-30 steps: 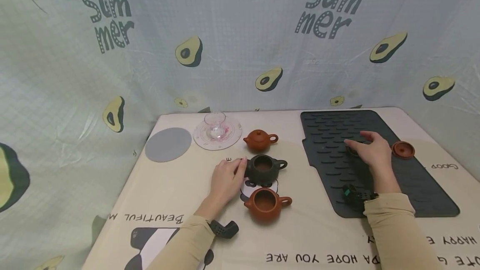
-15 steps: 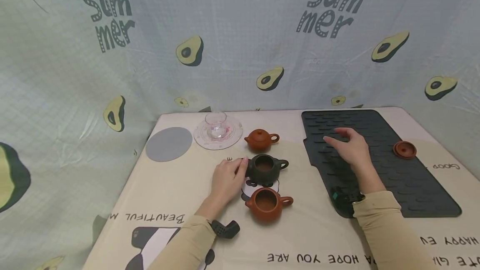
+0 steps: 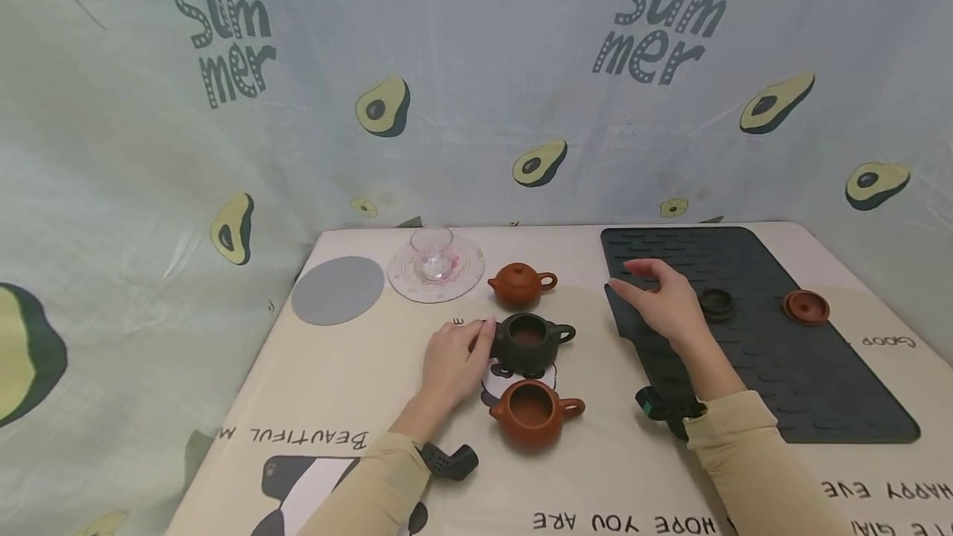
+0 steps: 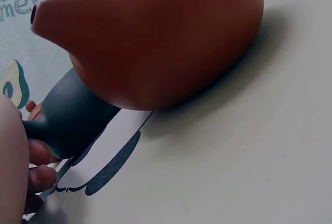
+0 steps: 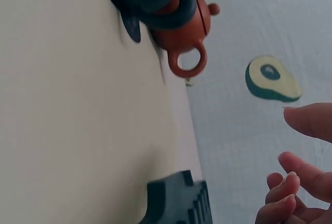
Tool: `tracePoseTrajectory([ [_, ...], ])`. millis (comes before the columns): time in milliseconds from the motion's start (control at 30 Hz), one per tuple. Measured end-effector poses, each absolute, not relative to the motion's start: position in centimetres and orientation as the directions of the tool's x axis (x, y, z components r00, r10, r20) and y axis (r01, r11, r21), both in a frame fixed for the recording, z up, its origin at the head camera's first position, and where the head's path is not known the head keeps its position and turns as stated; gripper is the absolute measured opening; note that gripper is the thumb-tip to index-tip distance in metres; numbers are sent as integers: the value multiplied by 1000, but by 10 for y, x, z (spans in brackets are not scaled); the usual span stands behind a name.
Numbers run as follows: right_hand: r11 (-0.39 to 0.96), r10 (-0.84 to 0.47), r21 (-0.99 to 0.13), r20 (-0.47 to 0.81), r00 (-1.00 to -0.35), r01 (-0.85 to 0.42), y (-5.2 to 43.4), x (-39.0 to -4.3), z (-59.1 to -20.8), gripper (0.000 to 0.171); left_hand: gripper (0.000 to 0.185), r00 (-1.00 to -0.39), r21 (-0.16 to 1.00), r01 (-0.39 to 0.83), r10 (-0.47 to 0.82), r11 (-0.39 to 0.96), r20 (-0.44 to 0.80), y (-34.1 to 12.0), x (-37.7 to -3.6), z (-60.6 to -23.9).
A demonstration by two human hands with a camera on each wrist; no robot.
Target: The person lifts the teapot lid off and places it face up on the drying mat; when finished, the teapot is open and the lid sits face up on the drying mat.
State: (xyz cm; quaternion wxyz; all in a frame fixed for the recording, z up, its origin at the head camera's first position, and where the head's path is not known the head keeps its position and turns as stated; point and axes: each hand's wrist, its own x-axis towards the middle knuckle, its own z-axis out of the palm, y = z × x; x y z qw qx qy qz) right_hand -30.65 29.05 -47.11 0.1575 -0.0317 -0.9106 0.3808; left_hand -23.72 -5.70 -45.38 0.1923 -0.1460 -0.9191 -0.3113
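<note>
My left hand (image 3: 456, 354) pinches the spout of a black teapot (image 3: 525, 354), which stands lidless on the table. The left wrist view shows the fingers (image 4: 41, 178) at that spout. Closer to me sits a reddish-brown teapot (image 3: 530, 428), its top uncovered. Behind the black one is a smaller orange-brown teapot (image 3: 515, 286) with its lid on. Over the left edge of the dark mat, my right hand (image 3: 665, 304) holds nothing, thumb and fingers spread apart. A black lid (image 3: 716, 304) lies upturned on the mat, and a reddish-brown lid (image 3: 806, 308) lies at the mat's right edge.
The dark ridged mat (image 3: 804, 387) covers the table's right side. At the back left, a glass cup (image 3: 432, 253) stands on a patterned plate (image 3: 471, 259) beside a flat grey disc (image 3: 338, 291). A printed curtain (image 3: 462, 64) hangs behind the table.
My right hand has moved left across the mat towards the teapots, uncovering the black lid behind it. The left hand has stayed on the black teapot's spout.
</note>
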Motion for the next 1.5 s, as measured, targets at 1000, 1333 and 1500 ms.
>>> tracePoseTrajectory([
  [1000,723,-73,-678,114,-991,-131,175,-271,-372,46,39,-875,695,408,35,592,484,-59,-290,-448],
  [1333,724,-81,-683,55,-995,-96,143,-296,-380,38,42,-960,742,194,-32,642,279,-53,-306,-449],
  [1500,765,-110,-628,91,-990,-143,134,-301,-380,38,41,-959,684,211,14,698,283,-47,-309,-452],
])
